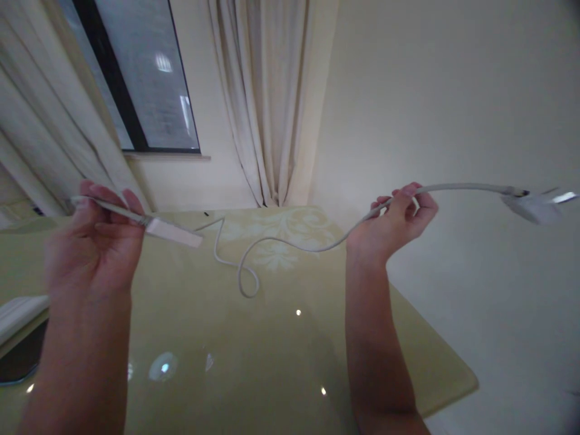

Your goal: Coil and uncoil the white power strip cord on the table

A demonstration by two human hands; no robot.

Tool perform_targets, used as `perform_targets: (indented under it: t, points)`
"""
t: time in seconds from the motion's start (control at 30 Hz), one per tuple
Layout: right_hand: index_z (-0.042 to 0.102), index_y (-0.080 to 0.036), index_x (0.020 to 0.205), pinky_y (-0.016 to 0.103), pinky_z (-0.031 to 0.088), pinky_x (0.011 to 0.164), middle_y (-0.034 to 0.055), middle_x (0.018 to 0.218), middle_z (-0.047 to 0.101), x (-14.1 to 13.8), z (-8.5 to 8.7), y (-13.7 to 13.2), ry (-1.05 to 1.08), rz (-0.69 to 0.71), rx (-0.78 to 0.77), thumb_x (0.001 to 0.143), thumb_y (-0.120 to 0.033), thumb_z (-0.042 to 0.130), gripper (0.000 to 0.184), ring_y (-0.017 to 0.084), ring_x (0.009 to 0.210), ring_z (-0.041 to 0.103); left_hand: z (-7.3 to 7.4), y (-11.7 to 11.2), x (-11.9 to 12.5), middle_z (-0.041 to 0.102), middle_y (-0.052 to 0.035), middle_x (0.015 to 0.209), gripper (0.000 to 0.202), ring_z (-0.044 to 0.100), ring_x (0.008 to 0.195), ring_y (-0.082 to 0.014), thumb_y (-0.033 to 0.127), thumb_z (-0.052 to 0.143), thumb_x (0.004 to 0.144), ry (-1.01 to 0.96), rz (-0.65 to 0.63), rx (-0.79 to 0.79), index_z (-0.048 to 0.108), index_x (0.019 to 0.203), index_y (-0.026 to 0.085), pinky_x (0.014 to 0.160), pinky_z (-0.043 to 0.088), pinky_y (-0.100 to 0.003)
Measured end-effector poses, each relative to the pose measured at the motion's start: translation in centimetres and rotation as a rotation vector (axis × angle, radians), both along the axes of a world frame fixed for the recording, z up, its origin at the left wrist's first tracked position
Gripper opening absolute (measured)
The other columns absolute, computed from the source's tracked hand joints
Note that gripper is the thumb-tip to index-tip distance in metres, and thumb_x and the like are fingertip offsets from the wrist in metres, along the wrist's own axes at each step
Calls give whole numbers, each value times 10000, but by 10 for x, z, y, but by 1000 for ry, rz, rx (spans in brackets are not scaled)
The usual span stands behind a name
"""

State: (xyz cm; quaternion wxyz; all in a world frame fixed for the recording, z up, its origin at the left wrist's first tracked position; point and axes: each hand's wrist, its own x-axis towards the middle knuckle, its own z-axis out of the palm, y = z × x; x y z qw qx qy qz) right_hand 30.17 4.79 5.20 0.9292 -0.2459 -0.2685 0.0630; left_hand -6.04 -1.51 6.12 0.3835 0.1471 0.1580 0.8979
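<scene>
A thin white cable (pixel 299 248) runs between my two hands, with a loose loop hanging over the glossy yellow-green table. My left hand (pixel 97 241), palm up, grips the cable beside its long white rectangular plug (pixel 176 232), which points right. Farther right, my right hand (pixel 396 220) pinches the cable between thumb and fingers. Past those fingers the cable stretches to a wider pale connector (pixel 532 206) with a shiny metal tip, blurred at the right side. Both hands are raised above the far part of the table.
The table (pixel 254 338) has a floral pattern near its far edge and a rounded right corner. A white-edged dark object (pixel 22 338) lies at the left. Behind hang beige curtains (pixel 267 90) beside a dark-framed window (pixel 140 72). A small dark bit (pixel 206 214) lies near the far edge.
</scene>
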Motion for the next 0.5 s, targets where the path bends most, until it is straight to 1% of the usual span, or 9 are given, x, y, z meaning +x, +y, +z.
perform_targets:
  t: [0.07, 0.1, 0.17, 0.23, 0.3, 0.33, 0.37, 0.43, 0.5]
  points:
    - [546, -274, 998, 221, 498, 617, -47, 936, 564, -4, 1, 1, -4, 68, 7, 959, -385, 682, 180, 73, 654, 565, -3, 2, 5, 740, 34, 913, 294, 715, 752, -60, 44, 420, 1075, 141, 22, -28, 646, 934, 167, 837, 646, -246]
    - [563, -268, 1000, 219, 500, 614, -49, 924, 576, -6, 1, 0, -16, 110, -10, 947, -379, 698, 183, 70, 645, 567, -4, 2, 7, 733, 14, 910, 296, 706, 743, -66, 6, 433, 1042, 207, 19, -53, 664, 926, 150, 784, 635, -224]
    - [608, -257, 1033, 212, 493, 601, -53, 884, 591, -9, 1, -2, -58, 211, -71, 940, -391, 712, 194, 68, 630, 573, -7, 1, 13, 692, -16, 836, 297, 635, 633, -64, -35, 448, 983, 340, -24, -149, 701, 914, 106, 606, 567, -165]
    - [656, -242, 1071, 202, 468, 581, -54, 842, 599, -12, 0, -3, -135, 330, -147, 948, -417, 705, 219, 68, 619, 570, -11, 0, 18, 628, -14, 739, 263, 479, 491, -52, 6, 490, 965, 512, -79, -280, 741, 924, 74, 423, 411, -137]
    - [704, -220, 1086, 198, 416, 549, -54, 796, 593, -14, -4, -4, -249, 436, -225, 963, -429, 687, 243, 65, 591, 532, -16, -1, 21, 585, -1, 681, 205, 333, 428, -48, 105, 567, 965, 727, -105, -392, 768, 941, 78, 345, 261, -149]
    - [726, -208, 1077, 201, 380, 530, -53, 776, 587, -15, -6, -3, -314, 472, -262, 974, -429, 672, 250, 63, 573, 498, -20, 0, 23, 578, 2, 668, 186, 301, 421, -50, 178, 612, 963, 835, -104, -430, 776, 948, 90, 338, 219, -158]
    - [745, -196, 1052, 208, 341, 515, -52, 758, 577, -15, -9, -2, -381, 493, -297, 985, -430, 656, 259, 63, 557, 458, -24, 1, 23, 573, 5, 657, 206, 294, 418, -54, 266, 654, 954, 937, -90, -460, 780, 952, 104, 342, 198, -167]
    - [767, -182, 977, 226, 292, 514, -52, 723, 551, -18, -14, 1, -513, 499, -358, 996, -438, 640, 287, 72, 559, 404, -32, 4, 23, 555, 13, 633, 337, 315, 420, -70, 454, 714, 904, 1127, -46, -516, 785, 952, 128, 356, 199, -186]
    - [776, -177, 908, 238, 302, 551, -48, 696, 534, -22, -18, 2, -644, 496, -393, 980, -452, 668, 304, 89, 606, 418, -39, 8, 22, 537, 19, 622, 443, 363, 441, -96, 580, 690, 867, 1329, -26, -566, 776, 924, 149, 381, 242, -205]
